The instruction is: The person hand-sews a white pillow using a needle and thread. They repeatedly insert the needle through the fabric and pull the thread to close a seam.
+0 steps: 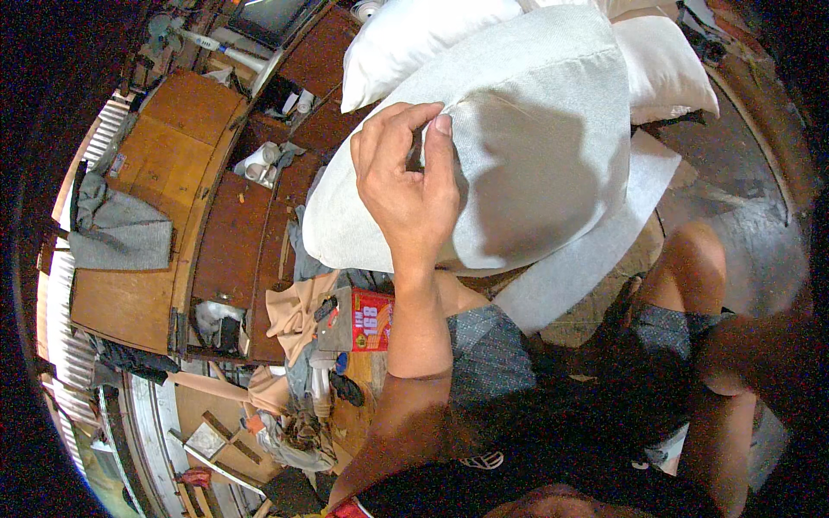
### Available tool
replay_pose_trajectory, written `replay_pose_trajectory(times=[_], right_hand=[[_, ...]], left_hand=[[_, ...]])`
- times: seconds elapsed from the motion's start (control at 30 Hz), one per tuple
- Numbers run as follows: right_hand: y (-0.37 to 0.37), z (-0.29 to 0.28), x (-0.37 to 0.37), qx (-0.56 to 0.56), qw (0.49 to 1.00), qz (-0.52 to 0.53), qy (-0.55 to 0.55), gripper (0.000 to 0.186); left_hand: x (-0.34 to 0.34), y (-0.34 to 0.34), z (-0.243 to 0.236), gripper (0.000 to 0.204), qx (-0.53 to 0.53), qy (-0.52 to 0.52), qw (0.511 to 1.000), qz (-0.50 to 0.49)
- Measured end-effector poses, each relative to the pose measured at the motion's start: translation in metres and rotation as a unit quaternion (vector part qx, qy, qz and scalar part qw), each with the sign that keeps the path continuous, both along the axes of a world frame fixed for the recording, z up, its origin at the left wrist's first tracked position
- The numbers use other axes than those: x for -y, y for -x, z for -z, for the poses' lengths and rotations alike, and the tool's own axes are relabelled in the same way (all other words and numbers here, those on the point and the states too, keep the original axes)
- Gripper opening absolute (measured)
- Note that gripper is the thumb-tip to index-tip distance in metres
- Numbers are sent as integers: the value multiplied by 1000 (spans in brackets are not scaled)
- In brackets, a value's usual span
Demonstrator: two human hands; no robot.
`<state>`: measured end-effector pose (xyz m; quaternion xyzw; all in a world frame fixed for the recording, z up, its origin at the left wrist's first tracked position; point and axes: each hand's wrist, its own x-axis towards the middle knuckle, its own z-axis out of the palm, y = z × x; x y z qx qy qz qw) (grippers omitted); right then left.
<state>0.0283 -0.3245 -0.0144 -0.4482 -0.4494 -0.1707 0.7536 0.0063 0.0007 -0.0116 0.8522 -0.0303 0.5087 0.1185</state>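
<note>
A large stuffed pillow [553,147] in pale grey-white fabric lies in front of me, its near side by my lap. My left hand [406,177] rests on its left part, thumb and forefinger pinched together at a seam in the cover. A thin line like a thread runs right from the fingertips; what exactly they grip is too small to make out. The shadow of my head falls across the fabric. At the lower right my right arm [721,432] bends outward into the dark rim, and its hand is out of sight.
White pillows [414,43] lie beyond the stuffed one. A pale cloth strip [561,259] hangs beneath it. Left stand wooden cabinets [186,129] with a grey cloth [121,229] and cups [259,164]. A red box [371,319] sits beside my left forearm, near loose clothes [294,315].
</note>
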Motion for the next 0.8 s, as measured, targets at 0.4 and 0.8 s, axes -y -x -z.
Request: replay_pose_trajectory(times=[0.4,0.8], right_hand=[[-36,37,-163,-111,994,10,-20,17],[-50,51,-192,-53,987,145,-52,14]], left_hand=[[2,4,1,13,18,-13,1000,18],[3,10,3,15,11,-22,1000,11]])
